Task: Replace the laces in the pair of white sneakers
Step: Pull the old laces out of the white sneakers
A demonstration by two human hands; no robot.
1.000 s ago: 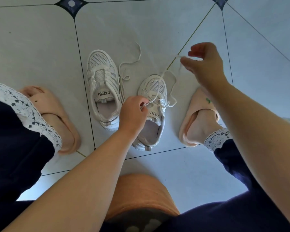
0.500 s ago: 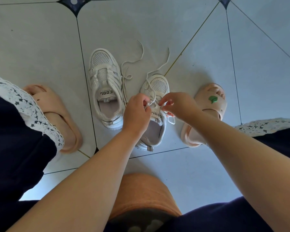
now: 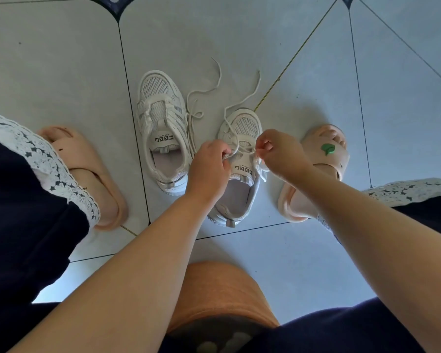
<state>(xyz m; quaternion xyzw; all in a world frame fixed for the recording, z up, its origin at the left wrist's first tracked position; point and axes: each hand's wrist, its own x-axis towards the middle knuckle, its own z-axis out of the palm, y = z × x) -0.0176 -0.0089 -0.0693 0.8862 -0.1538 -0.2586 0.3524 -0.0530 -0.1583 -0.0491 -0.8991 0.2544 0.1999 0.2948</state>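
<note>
Two white mesh sneakers stand side by side on the tiled floor. The left sneaker is laced, and its lace ends trail over the floor beside it. Over the tongue of the right sneaker both of my hands work close together. My left hand pinches the white lace at the shoe's left eyelets. My right hand pinches the same lace at the right eyelets. One free end of that lace runs away past the toe.
My feet in peach slippers flank the shoes, the left slipper and the right slipper with a green leaf mark. Dark trousers with white lace hems fill the sides. An orange shirt covers the bottom centre.
One second ago my right hand was raised to the far right, pulling the lace taut. It came down to the right sneaker's tongue and now pinches the lace there. The left hand stayed put.
</note>
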